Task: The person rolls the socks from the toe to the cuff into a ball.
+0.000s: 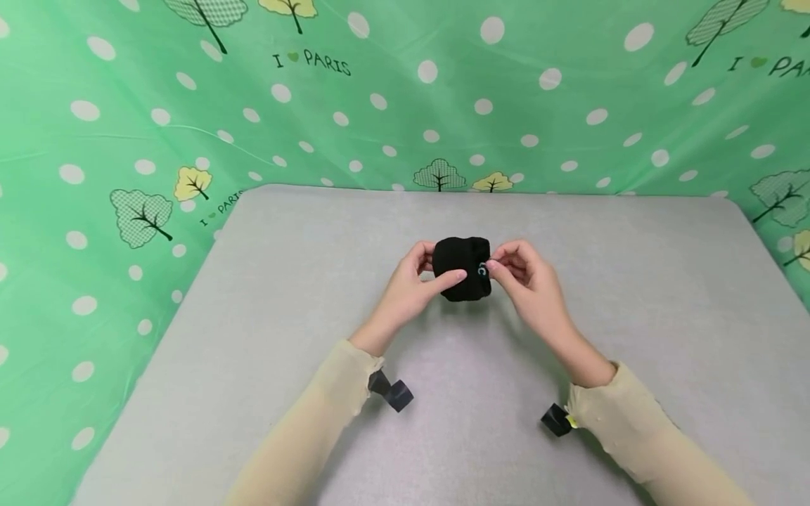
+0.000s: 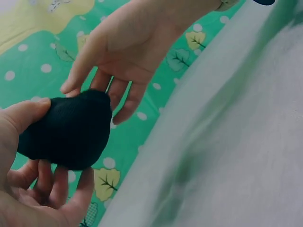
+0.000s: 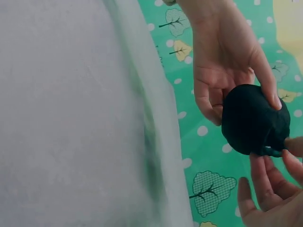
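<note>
A balled-up pair of black socks [image 1: 457,269], rounded and soft, with small pale-blue lettering near its folded right edge, is held in the air above the table. My left hand [image 1: 411,284] grips its left side, thumb across the front and fingers behind. At the right edge, my right hand [image 1: 531,284] pinches the folded cuff between thumb and fingertips. The left wrist view shows the socks [image 2: 71,132] between the left thumb and fingers. In the right wrist view, the right hand [image 3: 277,198] is at the lower edge of the socks [image 3: 253,118], by an opening in the fold.
A grey table [image 1: 253,281] spreads beneath both hands. Behind it and along its sides hangs a green cloth [image 1: 380,119] with white dots, printed trees and lettering. Small black devices [image 1: 399,395] stick out from both beige sleeves [image 1: 316,422].
</note>
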`<state>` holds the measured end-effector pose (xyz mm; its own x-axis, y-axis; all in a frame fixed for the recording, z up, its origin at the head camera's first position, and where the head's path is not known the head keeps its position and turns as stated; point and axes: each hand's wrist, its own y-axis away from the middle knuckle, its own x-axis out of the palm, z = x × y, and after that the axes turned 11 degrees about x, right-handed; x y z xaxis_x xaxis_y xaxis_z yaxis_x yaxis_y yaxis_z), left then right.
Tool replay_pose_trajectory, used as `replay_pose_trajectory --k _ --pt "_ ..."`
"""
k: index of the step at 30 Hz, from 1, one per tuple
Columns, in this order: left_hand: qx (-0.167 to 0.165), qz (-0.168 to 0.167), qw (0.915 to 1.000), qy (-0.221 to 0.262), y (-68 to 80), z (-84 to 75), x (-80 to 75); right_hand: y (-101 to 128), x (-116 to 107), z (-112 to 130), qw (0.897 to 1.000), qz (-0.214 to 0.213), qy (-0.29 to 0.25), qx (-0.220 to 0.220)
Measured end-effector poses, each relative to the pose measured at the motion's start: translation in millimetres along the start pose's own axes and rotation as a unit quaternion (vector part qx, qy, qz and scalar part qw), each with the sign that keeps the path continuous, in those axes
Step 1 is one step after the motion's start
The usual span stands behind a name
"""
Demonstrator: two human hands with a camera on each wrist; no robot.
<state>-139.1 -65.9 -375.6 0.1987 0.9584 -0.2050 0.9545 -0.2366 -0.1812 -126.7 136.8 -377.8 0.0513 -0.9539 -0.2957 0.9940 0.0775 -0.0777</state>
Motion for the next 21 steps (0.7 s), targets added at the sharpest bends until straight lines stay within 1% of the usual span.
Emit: replay_pose_trajectory --k 2,4,7,10,13,16,18,21 --pt "0.007 -0.009 0.9998 -0.014 -0.1 0.0 1.7 0.2 0.2 1.0 1.000 0.009 0.009 0.005" --pt "0.010 -0.013 0.9998 -0.007 -0.5 0.3 3.7 -0.1 0.8 1.7 0.999 0.023 0.021 0.018" --pt "0.007 -0.003 0.9995 0.031 -1.3 0.4 6.5 -0.5 2.0 3.2 0.998 0.040 0.016 0.044" --pt "0.003 0.003 0.9980 0.063 -1.8 1.2 8.0 -0.9 2.1 3.9 0.997 0.041 0.000 0.058" --pt "0.001 -0.012 0.9984 0.055 -1.7 3.6 7.2 -1.0 0.7 3.4 0.998 0.040 -0.016 0.055" --pt "0.008 -0.025 0.9987 0.043 -1.8 5.9 4.1 -1.0 -0.5 2.5 0.998 0.039 -0.022 0.046" --pt "0.020 -0.016 0.9993 0.028 -2.3 6.5 2.2 -1.0 -1.2 2.9 0.998 0.042 -0.018 0.049" --pt "0.035 0.011 0.9993 0.011 -2.1 6.2 -0.3 -1.2 0.8 3.7 0.995 0.062 -0.022 0.070"
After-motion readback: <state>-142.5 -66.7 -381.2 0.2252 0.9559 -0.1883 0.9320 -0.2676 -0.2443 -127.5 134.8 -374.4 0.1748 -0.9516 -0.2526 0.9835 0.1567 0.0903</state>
